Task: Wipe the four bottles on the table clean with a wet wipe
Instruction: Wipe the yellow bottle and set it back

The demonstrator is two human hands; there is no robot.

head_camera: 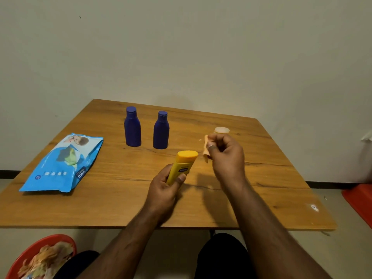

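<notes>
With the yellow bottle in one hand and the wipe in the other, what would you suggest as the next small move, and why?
Probably bring the right hand leftward so the crumpled pale wet wipe meets the yellow plastic bottle. The left hand grips the bottle's lower body, tilted, with its cap end exposed, and the wipe sits just beside that cap without touching it.

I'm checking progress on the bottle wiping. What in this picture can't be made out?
Head view only:
- Fourth bottle: only its pale cap shows; the right hand hides the body.
- Wipe: mostly hidden in that hand's fingers.
- Yellow bottle: lower part covered by the left hand; label too small to read.
- Red bowl: cut by the bottom edge.
</notes>
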